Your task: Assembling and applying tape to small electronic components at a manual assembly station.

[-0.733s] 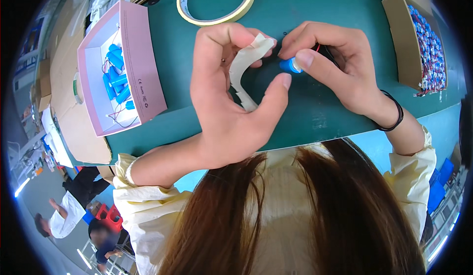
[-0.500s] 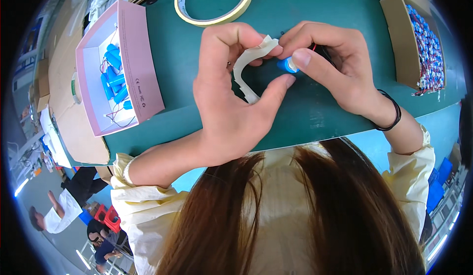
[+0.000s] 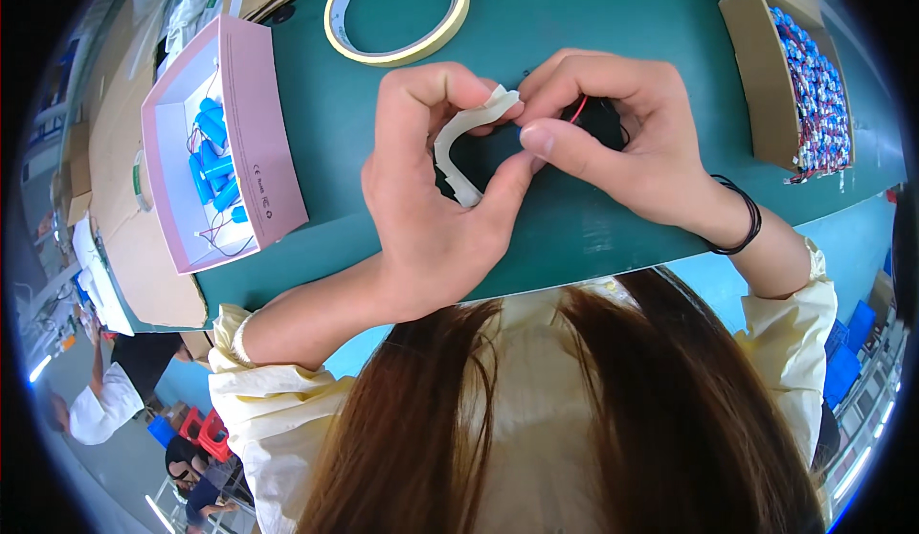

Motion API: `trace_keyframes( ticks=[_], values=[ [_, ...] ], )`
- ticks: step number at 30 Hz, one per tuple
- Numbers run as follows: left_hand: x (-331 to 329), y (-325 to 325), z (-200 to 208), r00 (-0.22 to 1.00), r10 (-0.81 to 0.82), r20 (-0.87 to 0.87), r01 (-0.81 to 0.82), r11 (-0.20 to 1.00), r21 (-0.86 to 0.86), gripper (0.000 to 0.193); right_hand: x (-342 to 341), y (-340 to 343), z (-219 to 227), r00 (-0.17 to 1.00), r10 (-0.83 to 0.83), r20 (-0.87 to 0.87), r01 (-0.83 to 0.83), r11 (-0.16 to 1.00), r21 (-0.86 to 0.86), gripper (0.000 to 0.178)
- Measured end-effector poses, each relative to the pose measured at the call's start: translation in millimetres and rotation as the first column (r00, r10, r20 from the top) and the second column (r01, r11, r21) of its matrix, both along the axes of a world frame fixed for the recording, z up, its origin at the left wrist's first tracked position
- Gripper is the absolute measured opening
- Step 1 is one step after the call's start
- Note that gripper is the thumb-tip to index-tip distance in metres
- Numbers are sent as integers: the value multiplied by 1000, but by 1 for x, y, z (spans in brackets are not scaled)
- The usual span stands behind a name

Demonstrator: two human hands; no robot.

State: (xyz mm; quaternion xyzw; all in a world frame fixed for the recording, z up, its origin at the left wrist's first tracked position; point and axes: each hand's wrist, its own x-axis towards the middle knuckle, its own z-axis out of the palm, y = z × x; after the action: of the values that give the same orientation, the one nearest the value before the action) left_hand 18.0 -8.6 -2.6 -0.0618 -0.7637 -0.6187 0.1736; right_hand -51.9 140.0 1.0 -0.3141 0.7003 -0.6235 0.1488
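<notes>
tape strip point(image 3: 444, 147) curved inside the half-curled left hand point(image 3: 431, 204); whether gripped or merely stuck to the fingers, one could not tell. the right hand point(image 3: 637, 142) pinched a blue cylinder point(image 3: 518, 136), nearly hidden where the thumbs met, a red wire point(image 3: 580, 108) showing in the crook of its fingers. careful work seemed to call for a steady cylinder, light fingertips and wires kept clear of the sticky face. half a second earlier, a gap showed between the thumbs and more blue was visible. beyond lay a tape roll point(image 3: 397, 56), with a pink box point(image 3: 264, 132) of blue cylinders point(image 3: 212, 168) leftward and a packed cardboard box point(image 3: 761, 79) rightward.
</notes>
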Motion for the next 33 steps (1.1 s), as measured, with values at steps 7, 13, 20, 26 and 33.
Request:
trace_keyframes(
  ticks=[7,13,20,26,33],
  values=[
    [2,-2,0,1000,16,-11,-15,1000,26,39,-3,4,11,994,108,25,-110,987,117,9],
    [2,-2,2,1000,14,12,-15,999,28,40,-4,6,9,989,134,-61,-127,987,102,19],
    [-1,-1,3,998,19,65,-21,1000,21,40,-3,7,10,989,102,-110,-86,986,143,27],
    [-1,1,4,994,28,108,-30,999,18,39,0,7,10,991,42,-124,-29,995,99,26],
    [0,0,3,995,12,100,-16,999,33,38,0,5,8,959,57,-277,-45,998,48,21]
  ],
)
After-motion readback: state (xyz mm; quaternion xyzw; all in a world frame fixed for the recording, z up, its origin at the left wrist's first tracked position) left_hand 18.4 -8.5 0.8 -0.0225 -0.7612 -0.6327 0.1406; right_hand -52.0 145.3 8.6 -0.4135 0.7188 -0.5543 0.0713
